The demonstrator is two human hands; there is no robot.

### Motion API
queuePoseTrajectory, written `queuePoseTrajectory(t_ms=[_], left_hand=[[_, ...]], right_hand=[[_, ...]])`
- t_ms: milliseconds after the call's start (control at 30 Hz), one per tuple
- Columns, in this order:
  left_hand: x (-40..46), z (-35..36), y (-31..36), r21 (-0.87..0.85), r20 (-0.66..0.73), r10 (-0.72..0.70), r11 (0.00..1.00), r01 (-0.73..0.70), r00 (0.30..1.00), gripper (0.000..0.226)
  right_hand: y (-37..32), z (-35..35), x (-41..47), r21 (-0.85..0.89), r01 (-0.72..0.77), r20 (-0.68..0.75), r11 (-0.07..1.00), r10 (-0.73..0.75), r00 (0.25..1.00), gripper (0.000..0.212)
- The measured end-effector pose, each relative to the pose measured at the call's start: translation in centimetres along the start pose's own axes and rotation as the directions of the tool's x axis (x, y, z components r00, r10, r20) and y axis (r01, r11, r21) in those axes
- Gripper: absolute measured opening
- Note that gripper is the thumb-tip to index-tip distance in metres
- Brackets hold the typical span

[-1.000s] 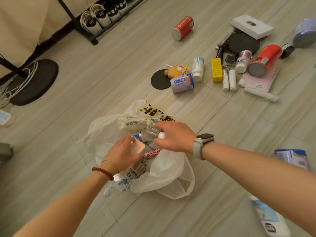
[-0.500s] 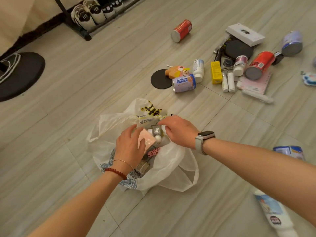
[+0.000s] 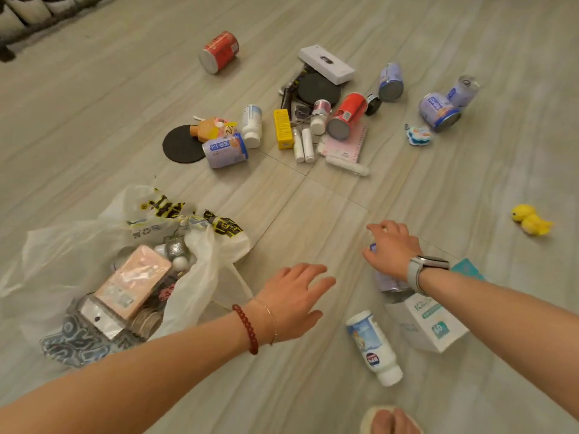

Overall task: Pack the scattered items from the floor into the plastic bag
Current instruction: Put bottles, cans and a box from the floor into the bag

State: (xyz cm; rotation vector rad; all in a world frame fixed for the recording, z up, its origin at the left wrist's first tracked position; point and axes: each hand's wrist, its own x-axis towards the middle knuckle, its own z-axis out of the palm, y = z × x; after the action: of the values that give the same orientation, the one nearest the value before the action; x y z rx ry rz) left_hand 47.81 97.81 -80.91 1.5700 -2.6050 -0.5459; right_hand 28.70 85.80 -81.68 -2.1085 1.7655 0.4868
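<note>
The white plastic bag (image 3: pixel 62 245) lies open on the floor at the left, with a pink box (image 3: pixel 134 280), a small bottle and other items inside. My left hand (image 3: pixel 291 299) hovers just right of the bag, fingers apart and holding nothing. Further right, my right hand (image 3: pixel 391 249) curls down over a pale blue can (image 3: pixel 388 281) that rests on the floor, hiding most of it. Near that can are a white bottle (image 3: pixel 374 346) lying on its side and a white box (image 3: pixel 432 324).
Farther off lie many loose items: a red can (image 3: pixel 219 51), a blue can (image 3: pixel 225 151), a yellow box (image 3: pixel 283 128), a white box (image 3: pixel 326 64), more blue cans (image 3: pixel 438 111). A yellow duck toy (image 3: pixel 531 219) sits right. My foot (image 3: pixel 391 421) shows at the bottom.
Both hands have left the bag, leaving the pink box and small bottle inside. They moved right; my right hand now covers the pale blue can. The view has swung right.
</note>
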Motion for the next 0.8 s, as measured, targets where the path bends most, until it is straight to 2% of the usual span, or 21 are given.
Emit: queuePoseTrajectory(t_ms=[67, 100, 200, 300, 367, 400, 500, 633, 733, 800], left_hand=[[2.2, 0.7, 1.7, 0.010, 0.237, 0.081, 0.996, -0.086, 0.968, 0.061], [3.3, 0.9, 2.5, 0.018, 0.304, 0.139, 0.988, -0.151, 0.943, 0.067], [5.8, 2.8, 4.4, 0.033, 0.342, 0.303, 0.942, -0.333, 0.890, 0.075], [6.2, 5.6, 5.6, 0.052, 0.425, 0.331, 0.920, -0.388, 0.843, 0.079], [5.7, 6.6, 5.8, 0.088, 0.469, 0.291, 0.924, -0.372, 0.834, 0.074], [5.5, 6.9, 5.8, 0.116, 0.437, 0.272, 0.928, -0.353, 0.857, 0.069], [5.5, 6.8, 4.9, -0.044, 0.411, 0.203, 0.978, -0.203, 0.889, 0.055], [3.7, 2.2, 2.1, -0.218, 0.218, -0.013, 0.974, 0.062, 0.976, 0.053], [0.6, -2.3, -1.6, -0.294, 0.070, -0.164, 0.939, 0.177, 0.984, 0.063], [-1.8, -5.1, -4.1, -0.341, -0.069, -0.304, 0.902, 0.264, 0.950, 0.065]], right_hand=[[2.0, 0.7, -0.3, 0.015, -0.073, 0.048, 0.997, 0.072, 0.996, 0.064], [2.6, 1.0, -0.4, 0.064, -0.099, 0.083, 0.993, 0.094, 0.992, 0.067], [3.0, 1.7, -0.1, 0.218, -0.147, 0.149, 0.965, 0.116, 0.982, 0.072], [2.9, 1.8, 0.3, 0.270, -0.169, 0.141, 0.948, 0.134, 0.981, 0.073], [3.0, 1.9, 0.5, 0.307, -0.176, 0.147, 0.935, 0.136, 0.980, 0.071], [3.0, 1.9, 0.5, 0.321, -0.177, 0.153, 0.930, 0.134, 0.979, 0.071], [2.9, 1.7, 0.5, 0.369, -0.157, 0.145, 0.916, 0.110, 0.983, 0.074], [1.5, 0.6, 0.8, 0.561, -0.094, 0.093, 0.823, 0.050, 0.994, 0.085], [-1.1, -0.9, 1.0, 0.666, 0.027, 0.022, 0.745, -0.056, 0.998, 0.086], [-3.7, -2.0, 1.1, 0.702, 0.103, -0.020, 0.705, -0.126, 0.992, 0.085]])
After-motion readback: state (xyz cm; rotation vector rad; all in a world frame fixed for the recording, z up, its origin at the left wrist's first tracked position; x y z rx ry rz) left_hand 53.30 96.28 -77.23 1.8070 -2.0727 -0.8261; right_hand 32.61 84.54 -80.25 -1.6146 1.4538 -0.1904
